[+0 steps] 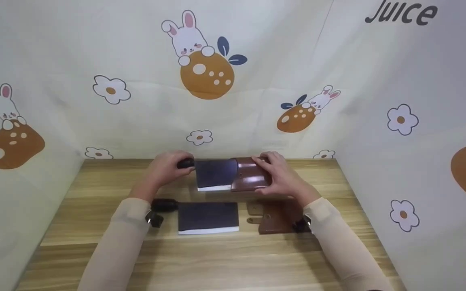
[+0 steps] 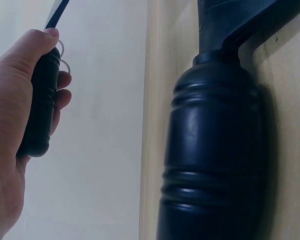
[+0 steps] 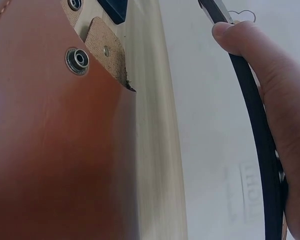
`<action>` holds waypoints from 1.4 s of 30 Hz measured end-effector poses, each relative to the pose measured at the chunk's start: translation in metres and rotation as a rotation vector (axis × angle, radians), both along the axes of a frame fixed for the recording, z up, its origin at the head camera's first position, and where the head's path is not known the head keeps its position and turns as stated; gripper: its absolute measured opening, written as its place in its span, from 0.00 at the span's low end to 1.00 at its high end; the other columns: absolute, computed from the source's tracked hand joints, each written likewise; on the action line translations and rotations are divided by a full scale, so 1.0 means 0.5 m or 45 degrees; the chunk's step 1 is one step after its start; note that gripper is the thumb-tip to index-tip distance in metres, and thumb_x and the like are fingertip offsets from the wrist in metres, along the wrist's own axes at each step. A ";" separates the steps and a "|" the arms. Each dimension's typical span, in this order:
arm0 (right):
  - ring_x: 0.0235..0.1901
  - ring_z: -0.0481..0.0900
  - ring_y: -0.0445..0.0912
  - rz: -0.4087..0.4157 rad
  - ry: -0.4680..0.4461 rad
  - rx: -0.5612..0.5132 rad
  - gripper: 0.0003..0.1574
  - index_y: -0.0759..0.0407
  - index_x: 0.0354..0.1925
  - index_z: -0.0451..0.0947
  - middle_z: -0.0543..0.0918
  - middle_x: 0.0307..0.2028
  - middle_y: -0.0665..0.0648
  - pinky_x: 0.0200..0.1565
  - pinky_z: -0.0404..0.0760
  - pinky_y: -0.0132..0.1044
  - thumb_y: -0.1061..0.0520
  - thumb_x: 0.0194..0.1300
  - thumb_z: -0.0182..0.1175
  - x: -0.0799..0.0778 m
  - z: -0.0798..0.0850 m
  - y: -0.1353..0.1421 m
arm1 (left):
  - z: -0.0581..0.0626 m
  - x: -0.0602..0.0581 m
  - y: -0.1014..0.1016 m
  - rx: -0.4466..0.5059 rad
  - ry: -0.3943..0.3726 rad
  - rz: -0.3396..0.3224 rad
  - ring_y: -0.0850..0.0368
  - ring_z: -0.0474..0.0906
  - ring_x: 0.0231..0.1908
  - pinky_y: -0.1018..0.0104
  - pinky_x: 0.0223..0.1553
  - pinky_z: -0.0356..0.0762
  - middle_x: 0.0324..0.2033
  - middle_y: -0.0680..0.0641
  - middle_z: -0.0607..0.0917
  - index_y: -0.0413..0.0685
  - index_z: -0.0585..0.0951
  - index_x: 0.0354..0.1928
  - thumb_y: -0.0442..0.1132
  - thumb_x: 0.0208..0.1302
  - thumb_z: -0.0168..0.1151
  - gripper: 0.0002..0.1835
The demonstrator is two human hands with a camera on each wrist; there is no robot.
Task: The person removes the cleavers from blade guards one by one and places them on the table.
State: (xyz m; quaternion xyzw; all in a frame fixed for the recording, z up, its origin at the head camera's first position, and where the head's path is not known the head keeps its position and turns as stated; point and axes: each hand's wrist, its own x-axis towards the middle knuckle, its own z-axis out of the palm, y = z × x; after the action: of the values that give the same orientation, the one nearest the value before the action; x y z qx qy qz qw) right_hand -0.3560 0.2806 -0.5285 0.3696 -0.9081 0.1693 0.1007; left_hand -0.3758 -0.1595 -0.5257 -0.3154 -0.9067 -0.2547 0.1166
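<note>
At the far side of the table, my left hand [image 1: 169, 166] grips the black handle [image 2: 44, 107] of a cleaver [image 1: 216, 173]. Its dark blade, with a bright cutting edge facing me, runs rightward into a glossy brown leather sheath [image 1: 249, 174]. The end of the blade is hidden inside. My right hand [image 1: 280, 177] holds that sheath at its right end, thumb and fingers across it. Nearer to me lies a second cleaver [image 1: 208, 216], its black handle [image 2: 212, 145] to the left. Right of it lies a second brown sheath [image 3: 85, 155], partly covered by my right forearm.
Both cleavers and sheaths are over a wood-grain table [image 1: 192, 262]. A pale cloth [image 1: 148, 117] printed with rabbits, oranges and flowers stands behind the table and along both sides. The second sheath's loose strap [image 1: 254, 220] points left toward the lying blade.
</note>
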 end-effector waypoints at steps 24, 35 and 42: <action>0.72 0.65 0.57 -0.052 -0.040 0.014 0.70 0.41 0.85 0.66 0.70 0.72 0.59 0.71 0.71 0.58 0.30 0.49 0.84 0.004 0.000 0.005 | 0.008 0.003 -0.012 0.040 -0.056 -0.012 0.41 0.88 0.49 0.41 0.55 0.85 0.51 0.43 0.92 0.46 0.90 0.57 0.43 0.68 0.80 0.19; 0.71 0.65 0.58 -0.069 -0.034 0.022 0.69 0.41 0.84 0.67 0.71 0.71 0.59 0.70 0.71 0.58 0.29 0.49 0.83 0.004 0.000 0.013 | -0.002 0.004 -0.034 0.052 -0.059 0.017 0.40 0.89 0.49 0.39 0.55 0.85 0.50 0.43 0.93 0.48 0.90 0.56 0.42 0.66 0.81 0.19; 0.72 0.64 0.58 -0.094 -0.053 0.038 0.70 0.41 0.85 0.66 0.70 0.72 0.59 0.71 0.71 0.58 0.29 0.50 0.83 0.003 0.002 0.021 | 0.003 0.003 -0.037 0.063 -0.069 0.023 0.40 0.89 0.49 0.39 0.55 0.85 0.51 0.42 0.93 0.46 0.90 0.56 0.41 0.65 0.81 0.19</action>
State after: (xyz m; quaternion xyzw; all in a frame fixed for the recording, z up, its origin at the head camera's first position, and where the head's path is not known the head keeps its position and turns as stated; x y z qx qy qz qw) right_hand -0.3543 0.2912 -0.5277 0.3338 -0.9254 0.1597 0.0825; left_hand -0.3745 -0.1779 -0.5240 -0.2973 -0.9057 -0.2845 0.1021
